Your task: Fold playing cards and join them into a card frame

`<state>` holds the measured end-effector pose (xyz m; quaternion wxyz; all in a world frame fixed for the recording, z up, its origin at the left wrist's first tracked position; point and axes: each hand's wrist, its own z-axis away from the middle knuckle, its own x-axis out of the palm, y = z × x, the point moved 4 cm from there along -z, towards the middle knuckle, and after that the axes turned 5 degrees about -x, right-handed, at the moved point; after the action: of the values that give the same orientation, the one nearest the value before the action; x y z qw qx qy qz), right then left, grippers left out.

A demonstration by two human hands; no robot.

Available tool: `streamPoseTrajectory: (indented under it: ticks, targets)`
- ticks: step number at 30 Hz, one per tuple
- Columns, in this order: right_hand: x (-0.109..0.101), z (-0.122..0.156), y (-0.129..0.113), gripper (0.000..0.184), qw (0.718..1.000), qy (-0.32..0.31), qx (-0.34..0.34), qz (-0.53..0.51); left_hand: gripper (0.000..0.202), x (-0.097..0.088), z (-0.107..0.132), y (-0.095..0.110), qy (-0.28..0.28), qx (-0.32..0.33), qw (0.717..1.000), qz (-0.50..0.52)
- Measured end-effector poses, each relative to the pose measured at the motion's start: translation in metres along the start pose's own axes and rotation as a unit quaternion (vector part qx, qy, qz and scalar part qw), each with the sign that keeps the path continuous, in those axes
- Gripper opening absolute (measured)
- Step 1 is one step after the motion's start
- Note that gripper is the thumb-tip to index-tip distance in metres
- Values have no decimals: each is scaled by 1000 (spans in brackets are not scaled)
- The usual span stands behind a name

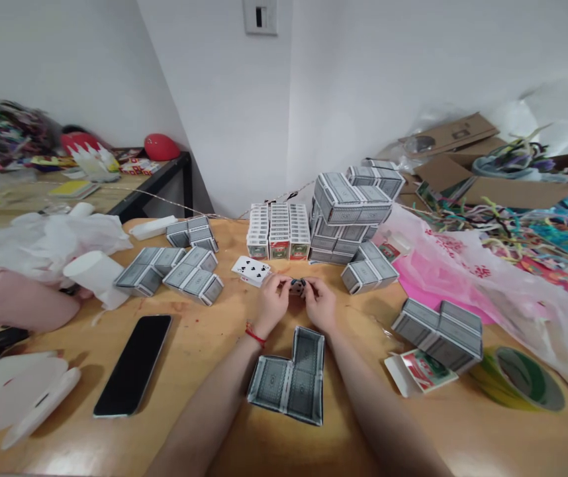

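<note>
My left hand [270, 301] and my right hand [318, 303] meet at the middle of the wooden table [204, 344], fingers pinched together on a small stack of playing cards [296, 287] held between them. A face-up spade card [250, 270] lies just left of my left hand. An L-shaped block of folded grey-backed cards [291, 377] sits between my forearms. A red string circles my left wrist.
Rows of boxed card decks [279, 232] and a stack of grey card blocks [348, 212] stand behind my hands. More blocks lie at left [172, 271] and right [440, 331]. A black phone [134, 373], tape roll [517, 377], pink plastic bag [463, 278] and white bags [50, 242] surround.
</note>
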<state>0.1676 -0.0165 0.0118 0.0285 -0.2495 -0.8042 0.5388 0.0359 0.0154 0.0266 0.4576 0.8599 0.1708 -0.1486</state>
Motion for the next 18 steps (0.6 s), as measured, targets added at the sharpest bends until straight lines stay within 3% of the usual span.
streamPoseTrajectory:
  ticks: [5, 9, 11, 15, 18]
  targets:
    - [2, 3, 1, 24, 1000, -17, -14, 12, 18, -6, 2, 3, 5, 18, 1000, 2]
    - [4, 2, 5, 24, 1000, -24, 10, -16, 14, -8, 0, -2, -23, -15, 999, 26]
    - [5, 0, 10, 26, 997, -15, 44, -60, 12, -9, -2, -8, -28, -56, 996, 63]
    - [6, -3, 22, 28, 974, 27, 112, -196, 27, -6, -7, -23, -46, -125, 981, 141]
    - [5, -4, 28, 27, 949, 56, 150, -273, 17, -1, -7, -30, -72, -150, 969, 182]
